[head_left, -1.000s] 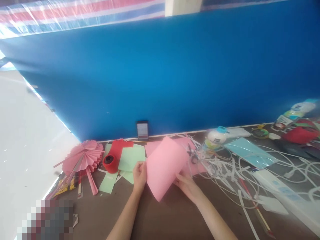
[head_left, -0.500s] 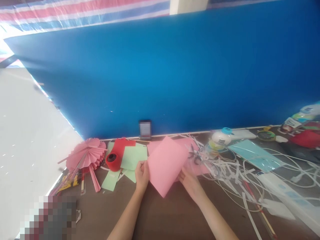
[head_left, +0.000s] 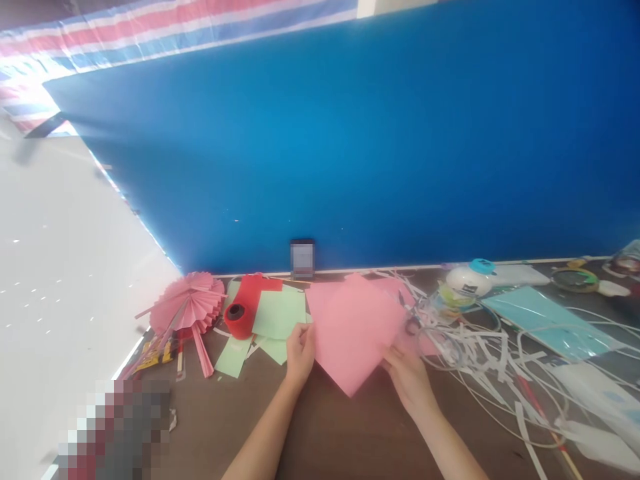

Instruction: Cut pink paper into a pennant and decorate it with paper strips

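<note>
A pink sheet of paper (head_left: 355, 337) is held up between my two hands, turned so that one corner points down toward me. My left hand (head_left: 301, 352) pinches its left side with curled fingers. On the lower right edge, my right hand (head_left: 406, 372) grips it, some fingers hidden behind the sheet. More pink paper (head_left: 320, 295) lies on the table behind it. Left of my left hand are light green paper pieces (head_left: 280, 315) and a roll of red ribbon or crepe paper (head_left: 239, 321). Scissors handles (head_left: 413, 326) show partly at the right of the sheet.
A pleated pink paper fan (head_left: 187, 307) rests at the left. White paper strips and cables (head_left: 493, 353) tangle on the right, near a white bottle with a blue cap (head_left: 470, 279) and a light blue packet (head_left: 553, 321). A blue partition (head_left: 320, 147) borders the back.
The view has shifted so most things appear farther right. The pink sheet now looks wider, its right corner swung outward as my right hand moved right. Both hands keep their hold.
</note>
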`<act>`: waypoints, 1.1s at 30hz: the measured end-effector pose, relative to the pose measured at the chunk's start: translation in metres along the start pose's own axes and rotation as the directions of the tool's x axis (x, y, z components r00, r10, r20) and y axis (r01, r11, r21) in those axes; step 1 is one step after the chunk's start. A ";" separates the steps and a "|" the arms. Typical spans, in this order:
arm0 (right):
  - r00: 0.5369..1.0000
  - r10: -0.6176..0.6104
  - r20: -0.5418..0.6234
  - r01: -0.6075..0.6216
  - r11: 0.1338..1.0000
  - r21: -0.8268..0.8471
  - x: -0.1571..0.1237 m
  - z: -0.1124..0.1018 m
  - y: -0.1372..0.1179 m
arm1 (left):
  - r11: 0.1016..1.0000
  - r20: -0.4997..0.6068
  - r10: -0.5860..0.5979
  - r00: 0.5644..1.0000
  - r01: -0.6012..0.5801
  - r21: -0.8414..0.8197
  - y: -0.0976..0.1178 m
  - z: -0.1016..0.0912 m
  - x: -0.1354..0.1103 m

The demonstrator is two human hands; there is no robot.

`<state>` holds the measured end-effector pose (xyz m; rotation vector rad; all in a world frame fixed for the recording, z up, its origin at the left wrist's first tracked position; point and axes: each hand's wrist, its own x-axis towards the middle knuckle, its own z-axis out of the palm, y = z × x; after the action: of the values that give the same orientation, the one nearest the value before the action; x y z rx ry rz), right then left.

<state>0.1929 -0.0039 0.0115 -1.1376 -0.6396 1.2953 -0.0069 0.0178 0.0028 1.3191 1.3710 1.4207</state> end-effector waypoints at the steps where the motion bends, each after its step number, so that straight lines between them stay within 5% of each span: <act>1: 1.000 -0.002 -0.020 0.002 1.000 -0.003 0.001 -0.001 0.000 | 1.000 0.021 0.004 1.000 -0.003 -0.017 0.000 0.000 0.001; 11: 0.968 -0.071 -0.240 0.069 0.998 -0.014 0.008 -0.012 0.001 | 0.988 0.215 -0.117 0.970 0.136 -0.078 -0.007 -0.004 0.006; 24: 0.970 -0.107 -0.219 0.098 0.994 -0.053 0.011 -0.014 0.005 | 0.918 0.237 -0.227 0.945 0.288 -0.273 -0.017 -0.002 0.012; 33: 0.968 -0.114 -0.222 0.107 0.993 -0.042 0.011 -0.015 0.004 | 0.911 0.312 -0.229 0.922 0.316 -0.266 -0.017 -0.005 0.011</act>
<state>0.2067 0.0016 0.0005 -1.2348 -0.5476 1.0472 -0.0163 0.0300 -0.0110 1.0236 1.0486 1.1552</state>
